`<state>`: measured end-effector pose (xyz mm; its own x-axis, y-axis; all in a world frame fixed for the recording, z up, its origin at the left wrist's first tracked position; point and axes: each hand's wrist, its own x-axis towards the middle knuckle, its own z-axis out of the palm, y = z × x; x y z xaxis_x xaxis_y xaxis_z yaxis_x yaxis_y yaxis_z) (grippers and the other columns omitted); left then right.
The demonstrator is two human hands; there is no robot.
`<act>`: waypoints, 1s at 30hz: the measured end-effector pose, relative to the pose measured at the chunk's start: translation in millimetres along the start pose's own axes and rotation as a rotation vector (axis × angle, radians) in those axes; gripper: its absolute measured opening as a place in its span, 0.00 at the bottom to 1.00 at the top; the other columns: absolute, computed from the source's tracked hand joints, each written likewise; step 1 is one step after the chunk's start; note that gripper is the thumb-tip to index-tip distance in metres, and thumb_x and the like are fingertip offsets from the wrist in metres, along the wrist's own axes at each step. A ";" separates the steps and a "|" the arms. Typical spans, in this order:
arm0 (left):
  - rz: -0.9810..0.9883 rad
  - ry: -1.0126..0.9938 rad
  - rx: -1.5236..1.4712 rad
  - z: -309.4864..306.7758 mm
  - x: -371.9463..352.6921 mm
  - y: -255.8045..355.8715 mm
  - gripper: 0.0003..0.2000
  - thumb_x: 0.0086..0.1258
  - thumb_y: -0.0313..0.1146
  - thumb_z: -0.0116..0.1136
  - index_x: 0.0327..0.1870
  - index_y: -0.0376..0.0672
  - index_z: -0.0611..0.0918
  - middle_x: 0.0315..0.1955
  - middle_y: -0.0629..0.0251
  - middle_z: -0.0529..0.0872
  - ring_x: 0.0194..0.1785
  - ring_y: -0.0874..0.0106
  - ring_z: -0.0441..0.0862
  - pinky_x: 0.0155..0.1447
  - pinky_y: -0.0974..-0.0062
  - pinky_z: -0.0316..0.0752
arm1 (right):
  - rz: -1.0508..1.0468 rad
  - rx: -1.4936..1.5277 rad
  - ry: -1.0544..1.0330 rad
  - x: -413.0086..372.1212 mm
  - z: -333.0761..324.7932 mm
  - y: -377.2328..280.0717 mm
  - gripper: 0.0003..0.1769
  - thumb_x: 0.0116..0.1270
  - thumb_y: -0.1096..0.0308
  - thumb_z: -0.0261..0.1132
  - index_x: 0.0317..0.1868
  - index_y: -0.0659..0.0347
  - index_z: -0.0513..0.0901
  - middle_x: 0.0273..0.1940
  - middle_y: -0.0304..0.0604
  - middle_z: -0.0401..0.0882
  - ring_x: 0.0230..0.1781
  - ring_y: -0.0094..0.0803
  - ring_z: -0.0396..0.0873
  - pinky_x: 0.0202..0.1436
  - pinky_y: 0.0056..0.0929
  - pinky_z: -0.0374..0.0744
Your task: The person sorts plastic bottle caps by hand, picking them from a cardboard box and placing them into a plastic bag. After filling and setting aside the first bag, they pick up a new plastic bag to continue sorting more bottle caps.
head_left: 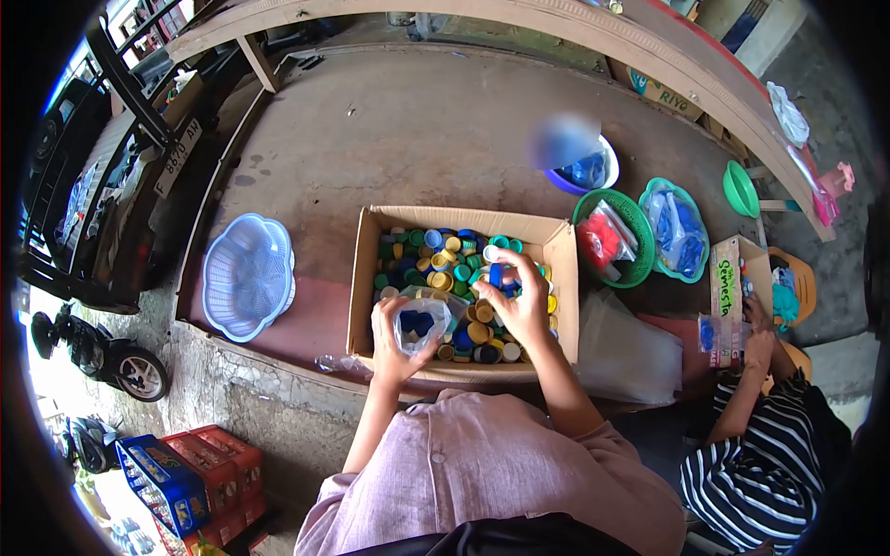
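Cardboard box (pixel 363 278) heaped with mixed bottle caps (pixel 445 259) sits mid-view. At its 7 o'clock corner the left hand (pixel 394 345) is clenched around a clear plastic bag (pixel 423 320) that holds blue caps. Toward the box's 3 o'clock side the right hand (pixel 521 304) pinches a blue cap (pixel 496 275) in its fingertips just above the heap, and a pale blue basket (pixel 248 275) lies at 9 o'clock of the box.

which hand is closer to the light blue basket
Left. The left hand, holding a plastic bag, sits nearer the light blue basket; the right hand is farther off, over the caps in the box.
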<state>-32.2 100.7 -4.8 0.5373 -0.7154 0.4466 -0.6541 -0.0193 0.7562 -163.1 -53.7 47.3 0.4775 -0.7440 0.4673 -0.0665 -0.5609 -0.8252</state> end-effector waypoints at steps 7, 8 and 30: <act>0.044 0.026 0.001 3.0 -2.7 -6.6 0.35 0.41 0.43 0.68 0.50 0.37 0.67 0.44 0.51 0.71 0.49 0.53 0.68 0.54 0.59 0.65 | -0.339 -0.199 -0.358 -27.3 32.7 -33.1 0.23 0.53 0.48 0.65 0.44 0.52 0.77 0.54 0.46 0.68 0.57 0.41 0.65 0.56 0.40 0.62; 0.047 0.027 0.002 2.2 -2.4 -7.2 0.35 0.41 0.43 0.68 0.50 0.37 0.67 0.44 0.51 0.71 0.49 0.53 0.68 0.54 0.59 0.65 | -0.311 -0.218 -0.364 -30.6 34.6 -32.7 0.24 0.55 0.46 0.63 0.47 0.50 0.77 0.57 0.46 0.66 0.58 0.42 0.63 0.57 0.41 0.61; 0.270 -0.008 0.089 -62.3 54.1 20.8 0.32 0.42 0.40 0.68 0.50 0.38 0.67 0.38 0.56 0.71 0.40 0.61 0.74 0.47 0.68 0.70 | 0.040 -0.272 -0.154 29.6 3.7 94.8 0.08 0.56 0.76 0.56 0.37 0.63 0.78 0.36 0.47 0.77 0.39 0.43 0.76 0.42 0.35 0.74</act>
<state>16.4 105.2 64.8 0.3339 -0.7083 0.6220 -0.8174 0.1112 0.5653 -152.1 -127.6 -18.3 0.5954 -0.7155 0.3654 -0.3099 -0.6241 -0.7172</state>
